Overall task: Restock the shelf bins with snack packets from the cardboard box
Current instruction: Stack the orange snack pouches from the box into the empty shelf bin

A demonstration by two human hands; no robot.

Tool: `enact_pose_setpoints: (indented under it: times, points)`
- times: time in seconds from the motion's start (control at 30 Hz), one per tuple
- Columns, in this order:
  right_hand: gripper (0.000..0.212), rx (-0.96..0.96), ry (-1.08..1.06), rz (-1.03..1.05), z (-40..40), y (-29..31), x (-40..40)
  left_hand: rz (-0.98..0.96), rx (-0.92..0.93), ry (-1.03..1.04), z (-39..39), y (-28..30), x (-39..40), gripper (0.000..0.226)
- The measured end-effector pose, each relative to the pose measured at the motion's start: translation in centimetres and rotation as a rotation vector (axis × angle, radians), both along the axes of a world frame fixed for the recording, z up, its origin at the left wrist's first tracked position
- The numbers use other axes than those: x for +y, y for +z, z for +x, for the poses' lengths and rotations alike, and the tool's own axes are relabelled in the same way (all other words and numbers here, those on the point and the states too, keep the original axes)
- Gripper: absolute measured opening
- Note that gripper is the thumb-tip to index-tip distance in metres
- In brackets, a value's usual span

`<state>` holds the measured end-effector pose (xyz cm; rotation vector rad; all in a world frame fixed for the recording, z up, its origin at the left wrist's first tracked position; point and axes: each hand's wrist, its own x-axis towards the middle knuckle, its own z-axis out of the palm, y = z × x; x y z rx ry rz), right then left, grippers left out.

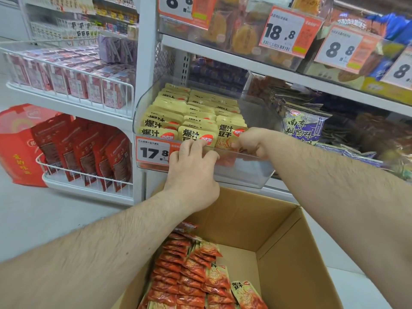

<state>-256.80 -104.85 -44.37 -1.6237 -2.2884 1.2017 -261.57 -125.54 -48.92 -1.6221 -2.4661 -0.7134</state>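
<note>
A clear plastic shelf bin (245,172) holds rows of yellow and orange snack packets (196,112) standing upright. My left hand (191,170) lies over the bin's front rim, fingers curled against the front packets. My right hand (249,141) pinches a snack packet (229,136) at the right end of the front row, inside the bin. Below, the open cardboard box (278,230) holds several more of the same orange packets (189,277) stacked along its left side.
A price tag reading 17.8 (153,152) hangs on the bin front. Purple bags (301,128) fill the neighbouring bin on the right. Wire baskets with red packs (84,152) stand on the left. More bins and price tags line the shelf above.
</note>
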Motion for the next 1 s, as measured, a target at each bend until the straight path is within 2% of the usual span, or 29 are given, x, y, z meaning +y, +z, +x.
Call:
enact_pose_setpoints:
  times: [0.07,0.17,0.23,0.27,0.3,0.37,0.4,0.43,0.47,0.5,0.57,0.63,0.7,0.73,0.8,0.93,0.97,1.0]
  points:
    - [0.007,-0.003,0.002,0.027,0.1,0.0,0.1,0.033,-0.010,-0.001,0.2,0.0,0.1,0.055]
    - [0.027,-0.029,0.004,0.093,0.7,0.6,-0.3,0.177,0.011,-0.060,0.2,-0.4,0.3,0.050]
    - [0.040,-0.078,0.007,0.279,1.6,1.3,-1.5,0.267,0.000,-0.122,0.3,-0.8,0.5,0.045]
    - [0.040,-0.072,-0.014,0.470,2.2,1.4,-2.4,0.253,-0.025,-0.155,0.5,-1.1,0.5,0.044]
    - [0.036,0.017,-0.019,0.704,3.2,1.2,-3.6,0.207,-0.074,-0.189,0.8,-1.4,0.5,0.044]
    - [0.024,0.401,0.058,1.133,5.7,-0.8,-6.6,0.081,-0.249,-0.243,1.5,-2.4,0.5,0.041]
    - [0.015,0.538,0.104,1.228,7.1,-2.6,-8.0,0.023,-0.345,-0.260,1.9,-3.1,0.4,0.039]
    - [0.008,0.584,0.124,1.228,8.6,-4.9,-9.2,-0.033,-0.424,-0.273,2.3,-3.8,0.2,0.037]
    - [0.003,0.534,0.109,1.131,10.0,-7.5,-10.0,-0.085,-0.478,-0.286,2.6,-4.5,0.1,0.036]
    - [0.002,0.406,0.079,0.965,11.3,-10.4,-10.4,-0.136,-0.517,-0.299,3.1,-5.3,0.0,0.035]
    - [0.005,-0.046,0.071,0.522,13.5,-16.6,-10.1,-0.208,-0.573,-0.321,3.8,-6.5,-0.1,0.032]
    - [0.020,-0.507,0.185,0.150,15.3,-22.0,-9.6,-0.243,-0.602,-0.323,4.3,-7.4,0.0,0.030]
    - [0.049,-0.761,0.271,-0.066,16.7,-26.0,-9.1,-0.278,-0.619,-0.321,4.6,-8.3,0.2,0.030]
    - [0.060,-0.813,0.262,-0.122,17.2,-27.5,-9.0,-0.302,-0.623,-0.321,4.7,-8.6,0.3,0.029]
    - [0.069,-0.841,0.192,-0.190,18.1,-29.6,-8.6,-0.352,-0.622,-0.309,4.4,-9.4,0.3,0.028]
    - [0.090,-0.794,-0.006,-0.235,19.1,-33.7,-7.3,-0.434,-0.639,-0.252,3.5,-11.0,0.0,0.027]
    - [0.094,-0.802,-0.018,-0.239,19.2,-34.6,-7.2,-0.452,-0.646,-0.242,3.3,-11.3,-0.1,0.027]
    - [0.089,-0.816,-0.006,-0.217,19.3,-35.1,-7.1,-0.470,-0.650,-0.233,3.1,-11.6,-0.2,0.027]
